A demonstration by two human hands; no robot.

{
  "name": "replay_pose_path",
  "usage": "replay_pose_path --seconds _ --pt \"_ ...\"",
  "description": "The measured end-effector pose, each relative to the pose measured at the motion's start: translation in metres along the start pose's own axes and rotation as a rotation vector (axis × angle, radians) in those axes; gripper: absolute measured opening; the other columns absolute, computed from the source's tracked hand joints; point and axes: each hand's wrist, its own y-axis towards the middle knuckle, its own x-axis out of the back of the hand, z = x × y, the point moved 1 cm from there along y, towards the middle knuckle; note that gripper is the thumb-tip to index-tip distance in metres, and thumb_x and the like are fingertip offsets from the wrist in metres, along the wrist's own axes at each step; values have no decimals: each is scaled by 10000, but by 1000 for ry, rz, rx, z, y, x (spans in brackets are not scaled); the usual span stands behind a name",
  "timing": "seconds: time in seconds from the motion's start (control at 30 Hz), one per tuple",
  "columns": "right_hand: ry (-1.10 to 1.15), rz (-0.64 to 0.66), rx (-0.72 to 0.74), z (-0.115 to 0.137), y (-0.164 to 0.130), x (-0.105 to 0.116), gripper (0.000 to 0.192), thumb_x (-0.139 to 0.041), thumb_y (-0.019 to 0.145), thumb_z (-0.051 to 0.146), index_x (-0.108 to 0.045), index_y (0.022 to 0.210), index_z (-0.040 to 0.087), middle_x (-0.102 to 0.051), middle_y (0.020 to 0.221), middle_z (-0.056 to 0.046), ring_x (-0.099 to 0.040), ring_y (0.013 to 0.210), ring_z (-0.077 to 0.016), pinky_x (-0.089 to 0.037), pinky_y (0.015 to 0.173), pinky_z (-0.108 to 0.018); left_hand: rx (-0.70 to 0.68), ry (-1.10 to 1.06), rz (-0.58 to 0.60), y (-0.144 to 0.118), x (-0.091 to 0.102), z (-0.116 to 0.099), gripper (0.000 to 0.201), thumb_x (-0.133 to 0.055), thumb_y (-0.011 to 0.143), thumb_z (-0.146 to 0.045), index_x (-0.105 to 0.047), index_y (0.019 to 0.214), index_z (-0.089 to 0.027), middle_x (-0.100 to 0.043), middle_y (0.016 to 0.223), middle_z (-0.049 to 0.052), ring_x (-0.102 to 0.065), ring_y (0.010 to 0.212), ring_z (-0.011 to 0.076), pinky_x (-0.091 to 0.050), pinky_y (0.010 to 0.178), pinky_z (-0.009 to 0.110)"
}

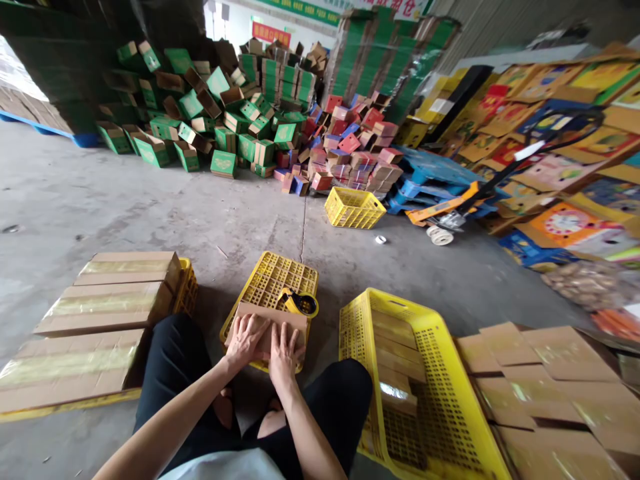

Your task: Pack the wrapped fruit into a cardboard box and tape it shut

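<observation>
A small brown cardboard box (293,317) lies on an upturned yellow plastic crate (270,273) between my knees. My left hand (246,338) rests on the left part of the box, fingers extended over its top. Beside it my right hand (283,353) lies on the right part, fingers spread and pointing away from me. Just behind the box, on the crate's right side, sits a yellow and black tape dispenser (301,304). The underside of the box is hidden.
Taped cardboard boxes (115,307) sit at left on a yellow crate (186,287). At right, a large yellow crate (430,320) holds several boxes, beside more cardboard (555,380). Farther off are a small yellow crate (355,208), a pallet jack (450,217) and piled green cartons (223,163).
</observation>
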Motion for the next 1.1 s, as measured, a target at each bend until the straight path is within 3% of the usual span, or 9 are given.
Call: replay_pose_path --seconds 0.1,0.23,0.4,0.53,0.7,0.83,0.93,1.0,1.1 --pt "74 -30 87 -11 -8 -5 791 -464 926 42 -384 1674 288 -362 1740 -79 -309 1597 -482 -378 1176 -772 -7 -12 -28 -4 -2 -1 744 -774 870 -618 -636 1522 -288 -581 1491 209 -480 1405 454 -348 1199 667" --pt "165 -97 179 -23 -15 -10 765 -399 893 -22 -540 1592 256 -541 1637 -70 -421 1558 -411 -383 1213 -706 9 -28 -43 -12 -8 -7 688 -772 895 -554 -636 1513 -284 -535 1575 194 -425 1486 459 -382 1200 656" --pt "244 -283 210 -27 -20 -13 635 -418 931 -12 -711 1431 246 -711 1457 -99 -565 1442 -348 -382 1235 -644 -40 -102 -56 -30 -7 -16 452 -623 986 -277 -679 1434 -248 -587 1545 154 -482 1477 379 -497 1162 565" --pt "313 -355 199 -25 -24 -8 530 -444 972 19 -757 1329 254 -765 1333 -100 -650 1294 -295 -388 1233 -610 -117 -228 -62 -47 7 -22 509 -464 1003 -112 -637 1471 -219 -648 1445 140 -566 1393 294 -559 1125 462" --pt "290 -371 185 -21 -29 0 461 -475 957 23 -752 1247 250 -763 1200 -93 -673 1177 -277 -431 1194 -570 -80 -252 -15 -55 19 -26 536 -472 955 -64 -643 1440 -216 -676 1366 118 -628 1236 273 -568 1091 435" --pt "210 -319 193 -16 -28 5 551 -476 937 16 -700 1391 234 -738 1245 -126 -667 1180 -310 -460 1156 -553 1 -188 52 -44 18 -22 645 -573 850 -67 -605 1479 -205 -662 1386 138 -624 1200 307 -557 1067 473" --pt "153 -188 136 -10 -22 12 619 -508 953 66 -613 1525 277 -679 1428 -154 -628 1276 -359 -427 1170 -607 45 -126 60 -31 17 -15 581 -641 833 -107 -661 1402 -221 -590 1511 160 -535 1381 360 -508 1115 508" --pt "124 -78 87 -4 -15 18 642 -543 965 119 -554 1580 304 -575 1586 -152 -572 1372 -385 -397 1189 -635 40 -106 51 -24 15 -10 537 -698 829 -163 -686 1363 -218 -562 1553 168 -428 1502 391 -430 1190 551" --pt "93 67 29 7 -7 21 743 -568 968 162 -392 1677 293 -391 1730 -156 -452 1505 -407 -343 1214 -678 22 -94 46 -20 10 -3 710 -751 815 -220 -598 1508 -222 -558 1574 168 -402 1535 400 -340 1250 585"
